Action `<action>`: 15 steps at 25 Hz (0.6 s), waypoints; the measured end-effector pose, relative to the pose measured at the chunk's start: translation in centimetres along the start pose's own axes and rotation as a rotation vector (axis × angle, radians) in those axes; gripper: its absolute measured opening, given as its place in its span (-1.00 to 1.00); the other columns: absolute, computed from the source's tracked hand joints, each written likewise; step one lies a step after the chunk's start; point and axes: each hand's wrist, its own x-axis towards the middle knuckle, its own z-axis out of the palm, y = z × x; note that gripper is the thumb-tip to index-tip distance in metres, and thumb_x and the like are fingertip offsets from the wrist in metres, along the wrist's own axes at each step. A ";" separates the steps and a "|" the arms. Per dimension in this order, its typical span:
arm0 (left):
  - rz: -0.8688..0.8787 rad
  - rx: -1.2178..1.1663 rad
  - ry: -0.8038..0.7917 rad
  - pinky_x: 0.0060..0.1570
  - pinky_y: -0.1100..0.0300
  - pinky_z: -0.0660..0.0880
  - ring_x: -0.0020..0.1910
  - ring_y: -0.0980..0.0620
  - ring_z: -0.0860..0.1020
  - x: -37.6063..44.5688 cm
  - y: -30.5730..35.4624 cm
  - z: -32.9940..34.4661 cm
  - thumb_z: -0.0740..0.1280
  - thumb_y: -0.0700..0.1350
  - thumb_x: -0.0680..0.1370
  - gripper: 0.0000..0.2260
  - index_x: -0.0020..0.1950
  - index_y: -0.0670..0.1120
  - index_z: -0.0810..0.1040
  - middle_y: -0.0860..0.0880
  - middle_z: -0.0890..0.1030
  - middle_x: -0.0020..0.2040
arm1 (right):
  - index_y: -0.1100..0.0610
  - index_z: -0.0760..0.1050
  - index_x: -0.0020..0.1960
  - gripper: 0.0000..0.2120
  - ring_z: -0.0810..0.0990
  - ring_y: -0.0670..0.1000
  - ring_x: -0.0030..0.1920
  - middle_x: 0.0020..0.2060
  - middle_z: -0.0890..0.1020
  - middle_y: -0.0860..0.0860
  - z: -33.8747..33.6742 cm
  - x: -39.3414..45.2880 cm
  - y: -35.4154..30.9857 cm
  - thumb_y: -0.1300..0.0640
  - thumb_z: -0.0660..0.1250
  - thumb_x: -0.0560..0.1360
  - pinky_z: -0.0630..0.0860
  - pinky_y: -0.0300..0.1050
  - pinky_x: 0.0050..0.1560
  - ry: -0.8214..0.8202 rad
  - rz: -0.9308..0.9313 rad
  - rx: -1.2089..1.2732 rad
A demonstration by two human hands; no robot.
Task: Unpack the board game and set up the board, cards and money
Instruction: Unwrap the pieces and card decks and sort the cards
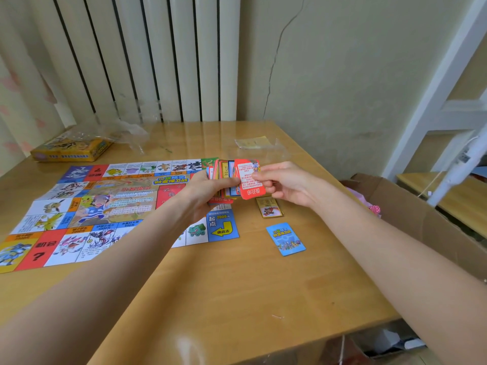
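Observation:
The colourful game board [87, 206] lies unfolded on the left half of the wooden table [237, 285]. My left hand [208, 191] grips a fanned stack of cards [224, 172] above the board's right edge. My right hand [284, 183] pinches a red card [247, 185] at the front of that stack. A yellow-bordered card [269, 206] lies face up on the table just right of the board. A blue-backed card [286, 238] lies a little nearer to me. No money is in view.
The yellow game box [71, 148] sits at the table's far left corner under crumpled clear wrap [123, 130]. A small clear bag [254, 142] lies at the far right. An open cardboard box [411, 206] stands beside the table's right edge. A radiator is behind.

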 end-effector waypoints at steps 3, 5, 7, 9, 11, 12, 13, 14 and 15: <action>-0.035 -0.084 0.054 -0.41 0.29 0.57 -0.41 0.10 0.63 0.4 0.0 -0.2 0.39 -0.25 0.47 -0.86 0.02 -0.17 0.55 -0.06 0.66 -0.26 | 0.22 0.51 -0.02 -0.90 0.36 -0.14 -0.61 -0.60 0.44 -0.06 0.2 0.1 -0.1 0.30 0.35 0.46 0.23 -0.33 -0.63 0.038 -0.035 0.087; -0.062 -0.131 0.133 -0.40 0.25 0.55 -0.37 0.05 0.64 1.1 -0.1 -1.2 0.40 -0.25 0.46 -0.74 0.14 -0.20 0.51 -0.08 0.66 -0.25 | 0.24 0.50 -0.09 -0.95 0.56 -0.08 -0.51 -0.51 0.60 0.02 -0.4 0.1 -0.6 0.30 0.26 0.51 0.44 -0.31 -0.53 0.025 -0.082 0.274; -0.092 -0.145 0.182 -0.38 0.22 0.55 -0.33 0.00 0.64 1.9 -0.3 -2.3 0.40 -0.25 0.46 -0.62 0.26 -0.22 0.46 -0.12 0.64 -0.17 | 0.26 0.52 -0.09 -0.78 0.65 0.00 -0.31 -0.33 0.68 0.12 -1.2 0.4 -1.1 0.22 0.13 0.56 0.57 -0.23 -0.23 -0.047 -0.092 0.440; -0.116 -0.149 0.200 -0.48 0.25 0.53 -0.35 0.00 0.64 2.3 -0.3 -3.0 0.40 -0.24 0.47 -0.60 0.29 -0.22 0.44 -0.13 0.63 -0.15 | 0.27 0.55 -0.13 -0.69 0.63 0.01 -0.24 -0.27 0.67 0.13 -1.0 1.1 -1.2 0.14 0.09 0.57 0.55 -0.20 -0.15 -0.061 -0.085 0.389; -0.130 -0.137 0.200 -0.50 0.26 0.53 -0.28 -0.03 0.63 2.6 -0.3 -3.1 0.40 -0.24 0.47 -0.59 0.30 -0.22 0.43 -0.14 0.63 -0.14 | 0.22 0.53 -0.20 -0.82 0.60 0.01 -0.17 -0.21 0.62 0.13 0.2 2.6 -0.6 0.22 0.23 0.55 0.56 -0.21 -0.15 -0.009 -0.105 0.122; -0.137 -0.126 0.204 -0.49 0.26 0.54 -0.26 -0.03 0.61 2.9 -0.4 -3.0 0.40 -0.25 0.47 -0.58 0.31 -0.23 0.42 -0.14 0.62 -0.15 | 0.17 0.51 -0.22 -0.87 0.59 0.06 -0.10 -0.15 0.60 0.15 0.9 3.4 -0.1 0.30 0.30 0.50 0.56 -0.15 -0.07 0.037 -0.121 -0.041; -0.148 -0.121 0.210 -0.47 0.25 0.54 -0.26 -0.03 0.61 3.2 -0.5 -2.9 0.40 -0.25 0.47 -0.57 0.32 -0.22 0.40 -0.14 0.62 -0.15 | 0.12 0.49 -0.22 -0.84 0.58 0.10 -0.02 -0.08 0.59 0.16 1.6 4.4 0.4 0.34 0.35 0.45 0.55 -0.08 0.01 0.109 -0.130 -0.200; -0.160 -0.121 0.216 -0.42 0.23 0.55 -0.27 -0.03 0.60 3.6 -0.6 -2.8 0.40 -0.25 0.47 -0.55 0.32 -0.22 0.38 -0.14 0.62 -0.14 | 0.08 0.48 -0.19 -0.83 0.57 0.13 0.05 0.00 0.58 0.15 2.0 5.2 0.8 0.33 0.37 0.43 0.53 -0.03 0.07 0.201 -0.133 -0.319; -0.171 -0.132 0.217 -0.36 0.19 0.56 -0.26 -0.03 0.60 4.0 -0.5 -2.6 0.40 -0.26 0.47 -0.55 0.33 -0.21 0.37 -0.14 0.62 -0.14 | 0.08 0.47 -0.09 -0.82 0.55 0.12 0.09 0.05 0.56 0.13 2.4 5.6 0.9 0.31 0.38 0.43 0.50 -0.05 0.07 0.289 -0.139 -0.410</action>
